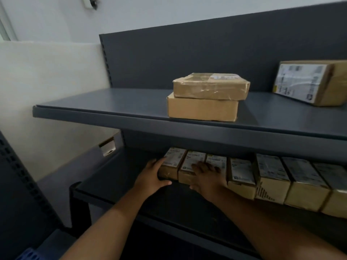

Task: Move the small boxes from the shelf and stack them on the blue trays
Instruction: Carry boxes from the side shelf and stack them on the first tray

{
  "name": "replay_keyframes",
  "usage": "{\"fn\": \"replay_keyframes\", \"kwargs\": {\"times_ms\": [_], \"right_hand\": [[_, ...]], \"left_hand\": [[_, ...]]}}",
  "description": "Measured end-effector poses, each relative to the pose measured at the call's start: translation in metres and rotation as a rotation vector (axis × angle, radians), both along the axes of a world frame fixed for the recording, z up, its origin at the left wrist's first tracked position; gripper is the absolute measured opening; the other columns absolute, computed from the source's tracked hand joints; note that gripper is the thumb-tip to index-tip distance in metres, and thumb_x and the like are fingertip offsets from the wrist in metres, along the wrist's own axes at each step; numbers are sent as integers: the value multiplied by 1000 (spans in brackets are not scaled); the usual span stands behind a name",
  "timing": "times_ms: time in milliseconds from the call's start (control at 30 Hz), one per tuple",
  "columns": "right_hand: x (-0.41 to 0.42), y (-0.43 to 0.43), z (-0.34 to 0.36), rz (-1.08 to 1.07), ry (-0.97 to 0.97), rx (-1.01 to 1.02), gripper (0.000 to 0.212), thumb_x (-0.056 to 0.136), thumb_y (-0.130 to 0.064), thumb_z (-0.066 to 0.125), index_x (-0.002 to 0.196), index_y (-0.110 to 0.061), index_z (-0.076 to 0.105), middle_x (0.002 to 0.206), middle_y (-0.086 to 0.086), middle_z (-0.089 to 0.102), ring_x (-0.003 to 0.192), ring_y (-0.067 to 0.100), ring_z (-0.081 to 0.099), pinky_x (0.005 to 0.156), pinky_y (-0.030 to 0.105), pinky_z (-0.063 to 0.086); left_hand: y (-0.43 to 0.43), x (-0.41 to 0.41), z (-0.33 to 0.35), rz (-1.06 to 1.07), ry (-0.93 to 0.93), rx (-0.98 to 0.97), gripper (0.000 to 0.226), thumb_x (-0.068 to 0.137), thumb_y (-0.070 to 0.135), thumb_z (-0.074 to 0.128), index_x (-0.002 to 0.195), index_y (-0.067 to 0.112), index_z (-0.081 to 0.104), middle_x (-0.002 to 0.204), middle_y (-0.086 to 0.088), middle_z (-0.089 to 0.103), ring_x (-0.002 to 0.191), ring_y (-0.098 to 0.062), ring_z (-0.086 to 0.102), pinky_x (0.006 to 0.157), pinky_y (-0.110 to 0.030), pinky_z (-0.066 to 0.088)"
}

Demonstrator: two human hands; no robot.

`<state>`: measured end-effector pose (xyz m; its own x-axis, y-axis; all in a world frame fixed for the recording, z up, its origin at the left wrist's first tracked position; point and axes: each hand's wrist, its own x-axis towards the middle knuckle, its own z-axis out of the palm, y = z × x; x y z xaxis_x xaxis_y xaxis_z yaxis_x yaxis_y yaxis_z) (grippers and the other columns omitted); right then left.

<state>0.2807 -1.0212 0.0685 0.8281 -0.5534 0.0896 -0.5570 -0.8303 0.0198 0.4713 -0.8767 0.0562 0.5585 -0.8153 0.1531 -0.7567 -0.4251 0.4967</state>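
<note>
A row of several small brown boxes [242,173] with white labels stands on the lower dark shelf [116,182]. My left hand [152,177] presses against the left side of the leftmost box [171,163], thumb along the shelf in front. My right hand [206,179] lies over the tops of the second box [189,166] and third box [217,161], fingers spread. Together both hands clamp these boxes from either side. A corner of a blue tray [28,255] shows at the bottom left edge.
The upper shelf [105,107] overhangs the small boxes closely and carries two stacked flat cartons [206,98] and a larger labelled carton [309,83] at the right. A dark perforated upright [20,181] stands at the left. A white wall is behind.
</note>
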Motion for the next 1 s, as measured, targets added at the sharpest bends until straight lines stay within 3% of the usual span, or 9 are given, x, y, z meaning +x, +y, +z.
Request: {"fn": "replay_keyframes", "kwargs": {"times_ms": [133,300,433,767,1000], "right_hand": [[4,-2,-5,-36,-8,-18,83,88,-56,56,154,-29,13,161,2,16,146,30,17,115,51,20],[10,-6,-13,-77,12,-38,78,92,-53,52,154,-34,8,163,-1,10,148,31,12,116,53,13],[10,-7,-15,-82,31,-83,78,93,-52,52,154,-34,7,164,-1,9,148,31,13,117,54,9],[-2,4,-6,21,9,-142,77,93,-54,49,153,-34,6,164,-1,9,149,28,12,116,55,8],[-15,18,5,207,-41,-163,77,93,-53,49,153,-34,5,164,-1,10,147,27,15,115,52,15]], "left_hand": [[-20,13,-6,-48,13,26,96,73,39,79,148,46,20,157,-7,20,137,-28,36,108,-45,39],[-29,23,-13,-74,0,32,79,80,40,73,144,50,27,147,-6,44,129,-26,46,104,-38,42],[-23,24,-17,-67,-17,-42,74,81,39,73,142,53,32,140,-4,52,121,-23,53,99,-36,47],[15,10,-13,38,-52,-83,73,82,42,72,141,56,32,138,-3,49,119,-22,53,99,-32,47],[71,-21,-4,193,-53,-127,73,82,41,72,142,53,33,137,-3,52,120,-20,51,98,-27,42]]}}
